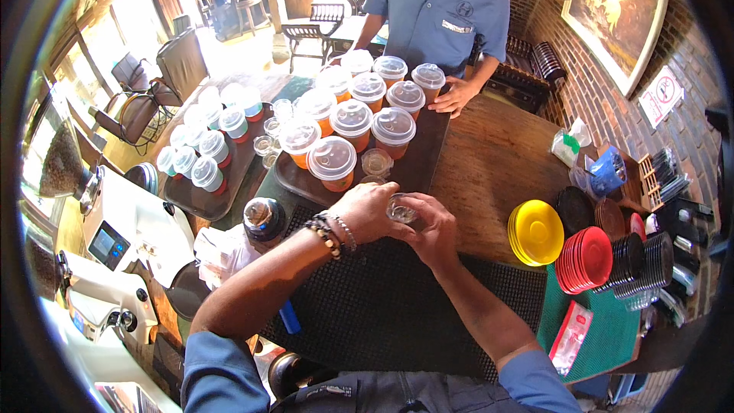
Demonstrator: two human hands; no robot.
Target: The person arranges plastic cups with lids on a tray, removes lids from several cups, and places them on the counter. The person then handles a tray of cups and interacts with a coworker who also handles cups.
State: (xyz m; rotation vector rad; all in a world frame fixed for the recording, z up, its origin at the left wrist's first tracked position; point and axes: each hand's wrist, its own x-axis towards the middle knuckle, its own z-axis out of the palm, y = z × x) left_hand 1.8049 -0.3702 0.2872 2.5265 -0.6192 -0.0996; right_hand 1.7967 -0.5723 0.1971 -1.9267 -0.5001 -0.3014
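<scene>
A small clear plastic portion cup (400,210) is between my two hands above the black rubber mat. My left hand (362,212), with bracelets at the wrist, curls around its left side. From the right, my right hand (431,228) has its fingers and thumb about it; part of the cup is hidden by the fingers. Just beyond stands a brown tray (289,176) with several lidded plastic cups (332,162) of orange-brown drink. Near its front right corner another small lidded portion cup (377,163) sits close to my fingers.
A second tray (238,195) at left carries lidded cups of red drink. A dark lidded container (264,218) stands by my left forearm. Yellow saucers (536,233) and red saucers (584,261) are stacked right. Opposite, a person in a blue shirt (438,17) stands at the counter.
</scene>
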